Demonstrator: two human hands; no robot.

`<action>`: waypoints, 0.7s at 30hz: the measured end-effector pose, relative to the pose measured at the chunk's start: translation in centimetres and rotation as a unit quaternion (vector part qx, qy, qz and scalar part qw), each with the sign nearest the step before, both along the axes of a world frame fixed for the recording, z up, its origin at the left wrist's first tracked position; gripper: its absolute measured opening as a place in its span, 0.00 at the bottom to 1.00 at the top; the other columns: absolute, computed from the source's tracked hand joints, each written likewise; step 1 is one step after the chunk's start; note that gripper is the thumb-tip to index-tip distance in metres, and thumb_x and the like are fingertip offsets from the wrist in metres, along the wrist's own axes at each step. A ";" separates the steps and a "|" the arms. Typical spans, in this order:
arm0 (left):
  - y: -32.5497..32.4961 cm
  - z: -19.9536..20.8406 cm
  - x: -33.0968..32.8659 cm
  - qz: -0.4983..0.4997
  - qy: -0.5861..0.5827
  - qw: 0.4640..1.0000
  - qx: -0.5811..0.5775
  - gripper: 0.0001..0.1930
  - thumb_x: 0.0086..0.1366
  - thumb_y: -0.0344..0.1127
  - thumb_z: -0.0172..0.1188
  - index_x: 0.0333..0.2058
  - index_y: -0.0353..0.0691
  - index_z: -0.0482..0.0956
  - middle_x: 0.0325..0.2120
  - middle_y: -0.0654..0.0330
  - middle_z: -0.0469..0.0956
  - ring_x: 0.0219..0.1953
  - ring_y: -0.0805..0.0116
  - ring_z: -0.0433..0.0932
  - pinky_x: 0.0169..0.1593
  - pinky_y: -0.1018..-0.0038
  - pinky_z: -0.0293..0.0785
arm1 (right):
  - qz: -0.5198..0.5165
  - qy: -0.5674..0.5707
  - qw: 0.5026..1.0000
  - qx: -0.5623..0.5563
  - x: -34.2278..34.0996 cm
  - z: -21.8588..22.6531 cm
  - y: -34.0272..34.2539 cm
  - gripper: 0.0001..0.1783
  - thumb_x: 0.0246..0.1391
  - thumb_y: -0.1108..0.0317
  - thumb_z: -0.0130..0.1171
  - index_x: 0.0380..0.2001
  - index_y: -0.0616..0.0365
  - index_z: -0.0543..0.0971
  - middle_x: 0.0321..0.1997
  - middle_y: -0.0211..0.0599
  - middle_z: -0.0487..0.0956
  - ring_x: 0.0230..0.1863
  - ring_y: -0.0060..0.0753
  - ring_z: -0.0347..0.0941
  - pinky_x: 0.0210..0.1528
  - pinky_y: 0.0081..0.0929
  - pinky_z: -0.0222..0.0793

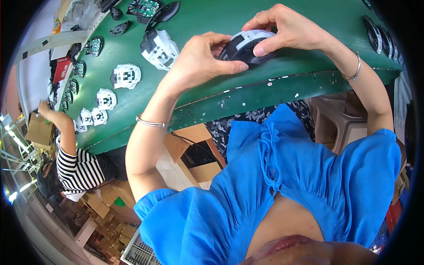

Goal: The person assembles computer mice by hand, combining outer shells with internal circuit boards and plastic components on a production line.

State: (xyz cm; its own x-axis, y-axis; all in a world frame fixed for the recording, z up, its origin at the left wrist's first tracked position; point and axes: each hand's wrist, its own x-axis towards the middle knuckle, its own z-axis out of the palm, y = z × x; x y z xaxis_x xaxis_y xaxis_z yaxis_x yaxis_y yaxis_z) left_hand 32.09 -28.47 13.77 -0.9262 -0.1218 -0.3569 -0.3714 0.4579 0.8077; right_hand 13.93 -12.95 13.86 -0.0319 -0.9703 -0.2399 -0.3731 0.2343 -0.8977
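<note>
Between my two hands, just above the near edge of the green bench, is a computer mouse [240, 49] with a black side and a white-and-grey top. My left hand [201, 55] grips one end, its thumb along the lower side. At the other end my right hand [282, 33] presses its thumb on the black side, fingers curled over the top. Left of my left hand lies a white mouse shell [160, 51] with dark cutouts. A black curved cover [165, 13] rests beyond it.
More white shells [126, 76] and green circuit-board mouse halves [93, 46] line the bench [207, 17] leftward. Finished-looking black mice [373, 34] stand at the far right. A co-worker in a striped shirt [84, 170] sits at left. A plastic stool [340, 117] and open carton [194, 154] are below.
</note>
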 end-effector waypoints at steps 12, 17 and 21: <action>2.0 -0.5 0.7 0.044 0.078 0.993 -0.080 0.39 0.45 0.47 0.73 0.53 0.30 0.71 0.47 0.50 0.75 0.48 0.65 0.74 0.54 0.72 0.68 | -0.012 0.095 0.988 -0.123 -0.4 -1.7 1.2 0.26 0.37 0.65 0.64 0.44 0.63 0.77 0.42 0.40 0.77 0.44 0.33 0.72 0.50 0.28 0.66; 1.9 0.0 4.2 0.176 0.205 0.954 -0.130 0.31 0.50 0.40 0.70 0.53 0.38 0.72 0.47 0.55 0.74 0.47 0.66 0.74 0.52 0.73 0.70 | -0.078 0.318 0.910 -0.255 -6.7 -1.3 6.0 0.29 0.34 0.66 0.64 0.45 0.60 0.73 0.45 0.39 0.74 0.48 0.39 0.71 0.55 0.30 0.64; -1.4 -1.0 5.5 0.309 0.266 0.882 -0.237 0.23 0.52 0.35 0.67 0.47 0.36 0.75 0.39 0.56 0.74 0.38 0.68 0.75 0.41 0.75 0.72 | -0.160 0.352 0.906 -0.172 -9.2 -0.8 8.8 0.27 0.36 0.63 0.64 0.44 0.59 0.73 0.42 0.39 0.75 0.46 0.40 0.71 0.54 0.32 0.63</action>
